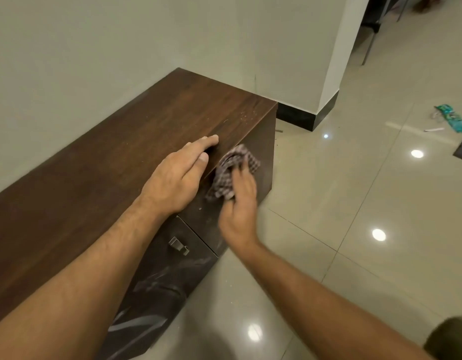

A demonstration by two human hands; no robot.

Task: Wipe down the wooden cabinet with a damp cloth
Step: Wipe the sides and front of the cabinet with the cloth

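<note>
From my head view, my left hand (181,175) lies flat on the top of the wooden cabinet (126,162), fingers together and stretched toward one o'clock, thumb hooked over the front edge. Just beside it at three o'clock, my right hand (240,206) presses the checked cloth (231,172) against the cabinet's front face, right under that edge. My fingers are closed loosely on the bunched cloth, though blur hides exactly how.

The cloth is wadded, not spread, so I judge it could slip out of my grip or merely smear the pale dusty streaks lower on the front, around six o'clock. Leaning on my left palm, I might slide if the top turns damp. Specks of grit near the far corner at one o'clock could scratch the finish if dragged.

A metal handle (178,246) juts from the front at six o'clock from my hands and would snag the cloth on a downward stroke. On the glossy tiled floor (354,203), well apart at three o'clock, lies a green wrapper (452,119). The wall (94,48) hems the cabinet's back.
</note>
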